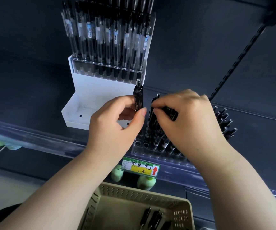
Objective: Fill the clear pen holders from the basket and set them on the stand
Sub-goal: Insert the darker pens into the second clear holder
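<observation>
The left hand (117, 118) grips one black pen (138, 98) upright. The right hand (187, 117) pinches what seems another pen, over the clear holder (150, 146).

The left hand (115, 120) and the right hand (188, 117) are showing bare. The left forearm (71, 180) and the right forearm (233, 171) are running uncovered down to the picture's lower edge. The left thumbnail (143, 112) is showing short and rounded, catching a faint gloss.

The shelf price tag (140, 167) reads "中性笔", "1.5", beside a red up-arrow.
</observation>
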The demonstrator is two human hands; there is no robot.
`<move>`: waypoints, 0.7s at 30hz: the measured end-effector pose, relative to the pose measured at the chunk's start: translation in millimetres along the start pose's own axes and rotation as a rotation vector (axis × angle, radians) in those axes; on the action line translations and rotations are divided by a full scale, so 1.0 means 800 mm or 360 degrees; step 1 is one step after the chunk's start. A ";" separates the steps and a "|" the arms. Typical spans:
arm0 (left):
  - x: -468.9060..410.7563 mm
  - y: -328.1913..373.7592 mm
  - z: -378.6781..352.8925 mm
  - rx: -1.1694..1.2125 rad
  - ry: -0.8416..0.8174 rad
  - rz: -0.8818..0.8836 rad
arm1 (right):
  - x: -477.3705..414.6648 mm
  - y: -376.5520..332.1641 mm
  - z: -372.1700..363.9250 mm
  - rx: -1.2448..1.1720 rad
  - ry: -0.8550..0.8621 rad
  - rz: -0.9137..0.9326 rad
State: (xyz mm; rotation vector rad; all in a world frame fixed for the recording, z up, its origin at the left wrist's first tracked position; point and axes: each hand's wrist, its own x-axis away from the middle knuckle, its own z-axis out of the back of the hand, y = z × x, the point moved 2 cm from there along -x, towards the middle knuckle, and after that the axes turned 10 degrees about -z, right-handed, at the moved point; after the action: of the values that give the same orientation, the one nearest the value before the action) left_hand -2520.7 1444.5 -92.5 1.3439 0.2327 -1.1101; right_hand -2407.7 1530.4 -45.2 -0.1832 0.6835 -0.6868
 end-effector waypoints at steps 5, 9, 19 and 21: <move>-0.002 0.000 0.000 0.0089 -0.0005 -0.0008 | -0.001 0.004 0.001 0.0005 0.0010 -0.0008; -0.001 0.002 -0.001 0.0106 -0.0059 -0.0091 | -0.001 0.006 0.006 -0.0090 0.0040 -0.0028; 0.010 -0.006 -0.019 0.0133 -0.0303 -0.0147 | 0.002 0.007 0.019 -0.0178 0.0078 0.0022; 0.013 -0.012 -0.024 0.0077 -0.0408 -0.0111 | 0.003 0.008 0.019 -0.0184 0.0067 0.0026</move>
State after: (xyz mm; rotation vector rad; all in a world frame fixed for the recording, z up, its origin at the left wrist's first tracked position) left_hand -2514.2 1457.0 -111.5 1.2287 0.0650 -1.3410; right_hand -2393.4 1532.5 -37.3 -0.2700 0.7651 -0.6373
